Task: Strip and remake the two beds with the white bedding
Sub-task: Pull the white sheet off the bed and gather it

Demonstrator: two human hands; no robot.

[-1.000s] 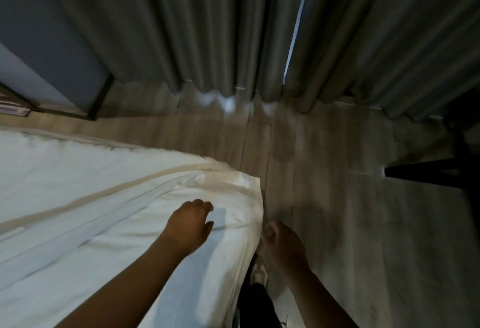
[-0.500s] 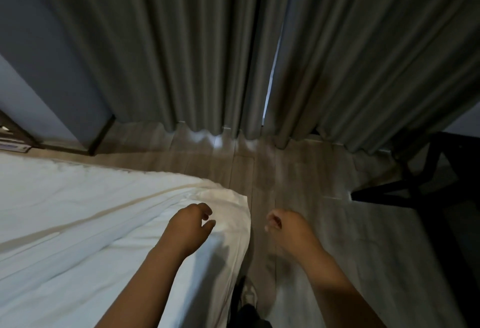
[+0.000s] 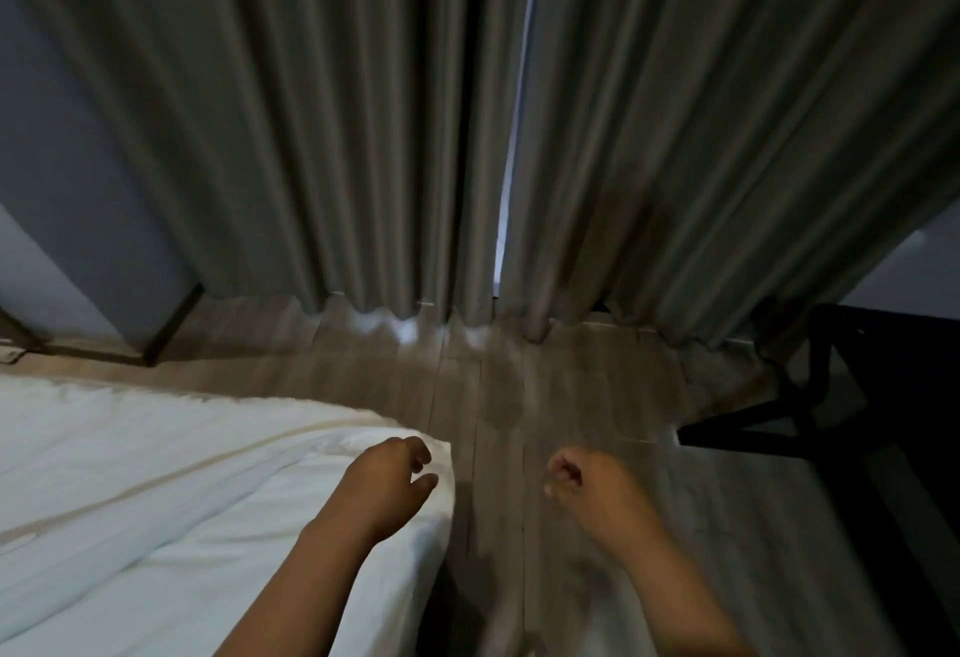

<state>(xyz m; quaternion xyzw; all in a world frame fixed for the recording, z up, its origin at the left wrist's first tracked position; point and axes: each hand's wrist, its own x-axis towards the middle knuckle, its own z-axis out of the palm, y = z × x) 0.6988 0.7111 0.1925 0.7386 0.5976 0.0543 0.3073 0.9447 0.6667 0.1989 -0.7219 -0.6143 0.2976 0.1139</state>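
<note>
Two bare forearms reach forward, hands loosely curled, neither holding anything.

The left hand (image 3: 387, 482) is seen from the back, wrist straight, fingers (image 3: 415, 451) bent inward and slightly spread, thumb apart from them. The right hand (image 3: 589, 485) sits at about the same height, well apart from the left, its fingers curled toward the palm in a loose fist, knuckles turned left. Both forearms enter from the bottom edge and angle inward toward each other.
</note>
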